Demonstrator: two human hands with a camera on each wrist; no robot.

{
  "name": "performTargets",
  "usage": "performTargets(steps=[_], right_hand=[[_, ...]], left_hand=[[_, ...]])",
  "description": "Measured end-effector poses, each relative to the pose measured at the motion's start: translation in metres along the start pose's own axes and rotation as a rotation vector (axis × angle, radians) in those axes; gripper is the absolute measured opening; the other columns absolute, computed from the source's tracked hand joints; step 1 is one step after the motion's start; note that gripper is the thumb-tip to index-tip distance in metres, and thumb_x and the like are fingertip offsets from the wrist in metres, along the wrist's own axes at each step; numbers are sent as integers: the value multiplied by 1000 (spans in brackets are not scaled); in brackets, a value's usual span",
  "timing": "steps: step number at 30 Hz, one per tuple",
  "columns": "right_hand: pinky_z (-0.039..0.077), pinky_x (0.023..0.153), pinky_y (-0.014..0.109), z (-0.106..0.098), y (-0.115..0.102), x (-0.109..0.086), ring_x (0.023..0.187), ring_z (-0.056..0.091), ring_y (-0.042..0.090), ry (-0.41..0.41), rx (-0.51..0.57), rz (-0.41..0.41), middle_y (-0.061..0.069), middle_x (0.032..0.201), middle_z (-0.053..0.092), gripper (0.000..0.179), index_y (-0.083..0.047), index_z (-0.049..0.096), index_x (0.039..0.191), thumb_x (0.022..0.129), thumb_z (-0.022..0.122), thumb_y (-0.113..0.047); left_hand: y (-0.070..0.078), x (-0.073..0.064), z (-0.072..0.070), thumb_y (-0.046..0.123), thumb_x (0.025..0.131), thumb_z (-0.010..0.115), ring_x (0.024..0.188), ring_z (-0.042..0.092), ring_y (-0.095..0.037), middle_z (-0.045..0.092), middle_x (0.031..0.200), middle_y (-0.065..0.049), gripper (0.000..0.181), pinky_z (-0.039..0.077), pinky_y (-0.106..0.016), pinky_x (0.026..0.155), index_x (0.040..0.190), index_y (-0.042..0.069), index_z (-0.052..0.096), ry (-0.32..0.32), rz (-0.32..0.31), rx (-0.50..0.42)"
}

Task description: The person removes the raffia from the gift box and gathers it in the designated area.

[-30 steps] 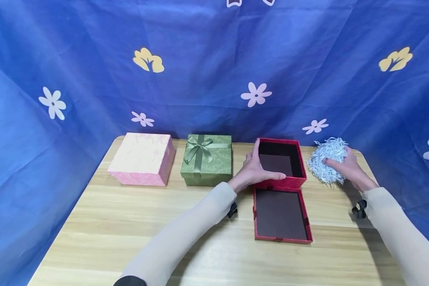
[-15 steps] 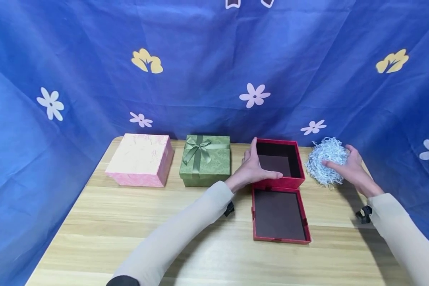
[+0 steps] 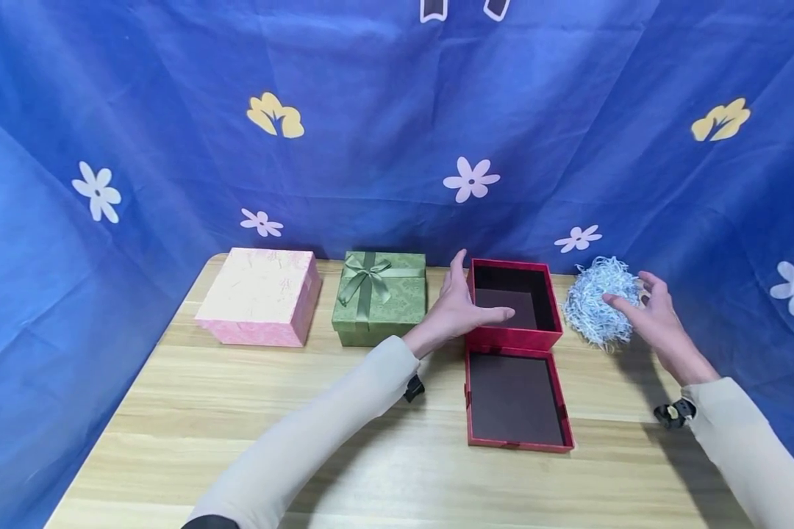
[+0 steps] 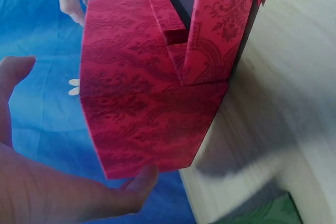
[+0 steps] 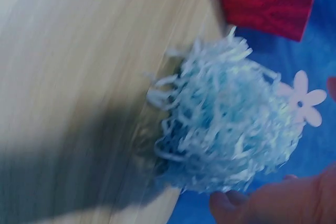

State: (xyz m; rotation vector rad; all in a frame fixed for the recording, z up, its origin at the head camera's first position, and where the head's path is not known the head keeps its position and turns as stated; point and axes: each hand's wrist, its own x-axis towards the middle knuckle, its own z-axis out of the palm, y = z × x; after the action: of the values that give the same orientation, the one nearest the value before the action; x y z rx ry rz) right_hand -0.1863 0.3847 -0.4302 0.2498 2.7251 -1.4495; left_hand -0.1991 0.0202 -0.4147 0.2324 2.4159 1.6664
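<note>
**Pale-blue shredded paper [image 3: 598, 308] beside an uncovered red gift box [image 3: 512, 339]**

The shredded paper heaps on the wooden table [image 3: 609, 485], right of the box. The right hand [image 3: 658, 323], fingers apart, is beside it; contact is unclear. The left hand [image 3: 458, 308] spreads at the box's left, perhaps not touching. A loose pinch could shed strands; a bump could shift the box. Its lid [image 3: 519, 397] lies in front.

Around one red box [image 3: 516, 339] we count two other boxes [image 3: 258, 288] [image 3: 400, 301], one red lid [image 3: 519, 400], one shredded-paper clump [image 3: 594, 312] and two hands [image 3: 453, 307] [image 3: 663, 323].
</note>
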Motion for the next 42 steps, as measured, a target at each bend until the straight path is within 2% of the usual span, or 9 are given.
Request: performTargets(steps=[9,14,17,19,22,26,30,37,42], right_hand=[[18,126,69,3,-22,-21,161,12,51,60,94,-15,27,178,3,99,-4,7,174,108,66,-49],[21,128,63,10,-33,-31,160,18,48,78,137,-42,24,178,10,91,-5,13,174,109,64,-45],[30,127,43,16,-38,-37,158,28,42,117,163,-75,23,176,20,80,-7,23,171,110,64,-40],[38,118,26,22,-41,-40,153,38,35,148,204,-117,20,169,32,68,-8,34,166,111,64,-32],[45,101,12,31,-48,-45,138,52,21,172,324,-182,10,154,46,46,-13,50,153,110,66,-20],[48,99,12,47,-62,-48,127,59,9,140,441,-241,-2,143,51,37,-19,58,142,108,67,-10],[48,100,13,61,-75,-50,126,60,8,101,429,-290,1,146,51,42,-12,56,147,107,66,-7],[51,99,17,85,-90,-50,124,63,10,18,470,-322,3,143,54,44,-8,52,152,109,60,-3],[53,98,19,104,-100,-50,120,65,8,-36,491,-322,10,144,53,49,5,42,157,110,54,0]], left_hand=[[2,-7,-20,47,79,98,163,23,-25,16,181,-4,135,36,-59,123,176,26,6,-11,57,3],[3,-15,-31,44,83,95,161,27,-27,19,179,-8,128,35,-58,123,175,25,9,-19,87,-37],[4,-21,-37,41,85,93,155,38,-31,27,175,-12,121,40,-57,120,174,25,13,-17,118,-42],[5,-26,-40,38,85,92,149,44,-31,33,171,-13,118,44,-55,117,174,24,17,-15,137,-30],[4,-35,-46,37,87,90,140,50,-28,39,166,-11,110,51,-51,108,172,23,23,-7,154,-2],[2,-44,-55,37,89,89,133,52,-25,43,163,-8,100,57,-45,98,170,23,32,10,170,9],[-2,-47,-67,37,90,88,125,54,-25,46,158,-6,93,56,-42,92,167,23,38,37,195,10],[-20,-45,-90,32,94,86,134,53,-36,46,162,-14,87,53,-45,98,166,20,40,65,214,-56],[-31,-50,-107,29,96,85,139,51,-36,46,161,-19,85,50,-51,105,166,16,39,79,230,-58]])
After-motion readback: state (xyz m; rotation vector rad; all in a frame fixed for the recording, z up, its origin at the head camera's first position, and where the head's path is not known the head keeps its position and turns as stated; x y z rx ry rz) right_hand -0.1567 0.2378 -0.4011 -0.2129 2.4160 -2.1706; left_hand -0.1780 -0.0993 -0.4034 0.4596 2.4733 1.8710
